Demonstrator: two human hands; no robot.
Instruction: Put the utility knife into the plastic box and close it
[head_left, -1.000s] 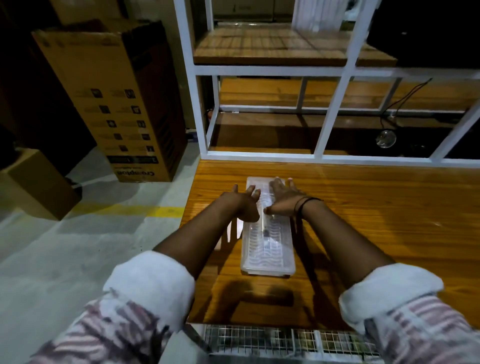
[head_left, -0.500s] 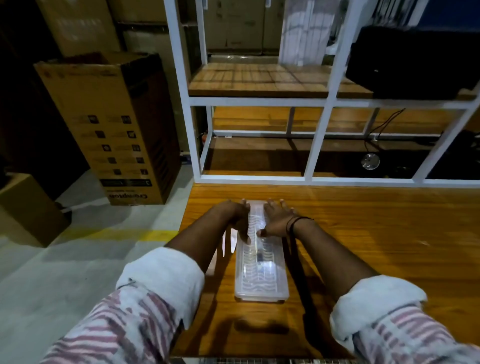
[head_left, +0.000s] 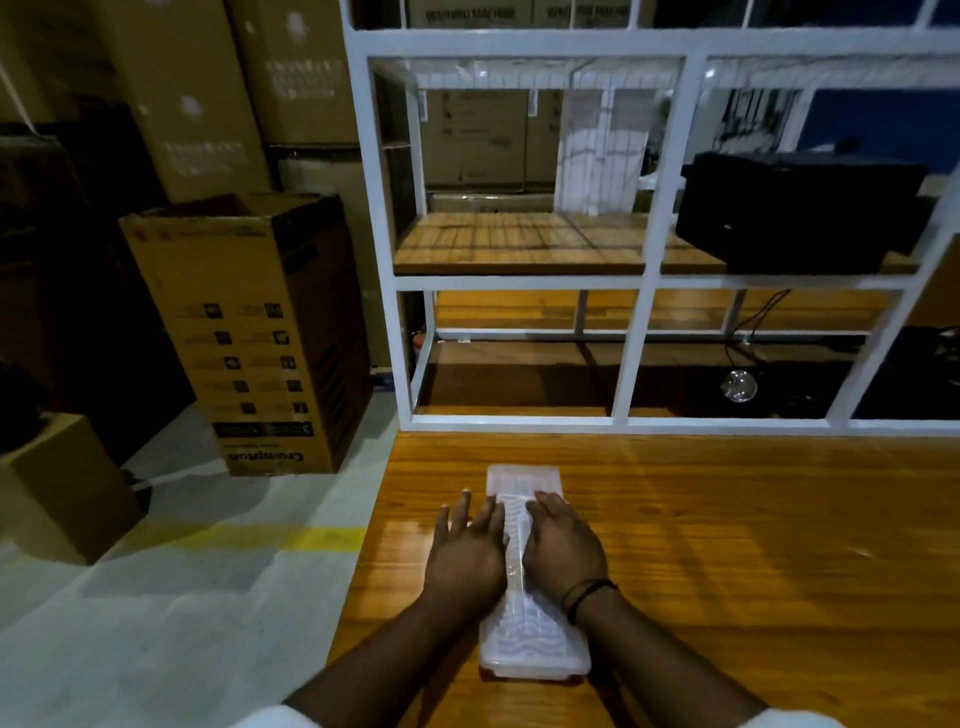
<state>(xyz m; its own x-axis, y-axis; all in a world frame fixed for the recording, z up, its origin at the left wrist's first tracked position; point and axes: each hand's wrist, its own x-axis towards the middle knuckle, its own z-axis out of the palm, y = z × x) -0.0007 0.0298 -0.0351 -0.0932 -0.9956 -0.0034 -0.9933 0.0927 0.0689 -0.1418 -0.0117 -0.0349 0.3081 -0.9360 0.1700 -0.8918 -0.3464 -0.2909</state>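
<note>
A long clear plastic box (head_left: 527, 642) with a wavy-patterned lid lies lengthwise on the wooden table (head_left: 727, 545), near its left edge. The lid is down on the box. My left hand (head_left: 470, 551) rests flat with spread fingers on the lid's left side. My right hand (head_left: 563, 543), a black band at its wrist, lies flat on the lid's right side. Both palms press on the middle of the box. The utility knife is not visible; the hands and the blurred lid hide the inside.
A white metal shelf frame (head_left: 639, 322) with wooden boards stands at the table's far edge. A black case (head_left: 800, 213) sits on its upper board. A tall cardboard box (head_left: 249, 332) and a smaller one (head_left: 67, 488) stand on the grey floor to the left.
Both hands have slid back from the box's far end to its middle and now lie flat on the lid. The camera has tilted upward, showing more of the shelves.
</note>
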